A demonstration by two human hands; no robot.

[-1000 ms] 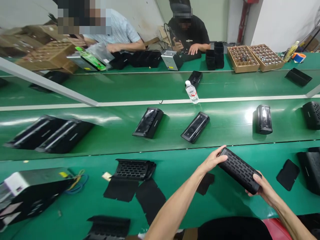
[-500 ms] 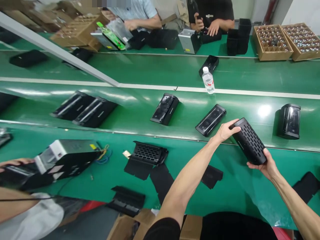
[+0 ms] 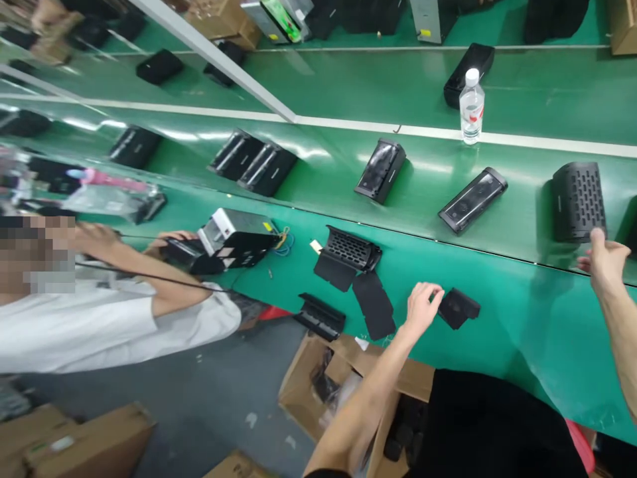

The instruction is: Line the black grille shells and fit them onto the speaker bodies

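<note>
At right in the frame, a worker's right hand [image 3: 608,259] meets the lower end of a slotted black casing [image 3: 577,202], which stands on a green surface [image 3: 318,176] beyond the worktop [image 3: 507,292]. Its fingers are partly bent at the casing's corner; whether they grip it or merely touch it cannot be told. Right of center, the left hand [image 3: 422,307] hovers with curled fingers beside a black piece [image 3: 455,309] on the worktop; any contact is unclear. Two glossy black units, one near the casing [image 3: 472,200] and another farther left [image 3: 381,170], lie below a clear bottle [image 3: 472,109] at upper right. Near center, a perforated black panel [image 3: 351,249] rests against dark sheets [image 3: 373,305]. At left, a co-worker in a white sleeve [image 3: 199,315] reaches toward a silver-and-black machine [image 3: 239,236]. An open cardboard box [image 3: 301,385] sits at bottom center.
</note>
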